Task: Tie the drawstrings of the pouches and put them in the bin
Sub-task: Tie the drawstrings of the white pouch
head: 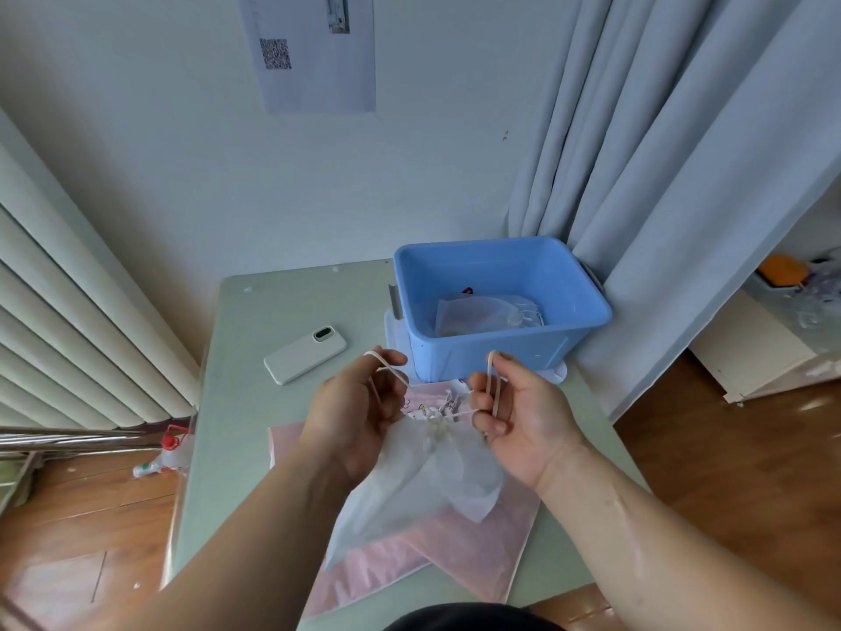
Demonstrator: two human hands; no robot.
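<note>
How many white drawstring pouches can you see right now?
2. One sheer white pouch is held by its drawstrings in the left hand and right hand above the pale green table; another pouch lies inside the blue plastic bin. More could be hidden under it.

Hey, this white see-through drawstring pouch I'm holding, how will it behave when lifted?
Probably floppy: the white translucent fabric pouch sags in soft folds below its gathered neck. Likely light: thin cream drawstrings pinched by the left hand and right hand hold its neck up. Unlikely to roll.
</note>
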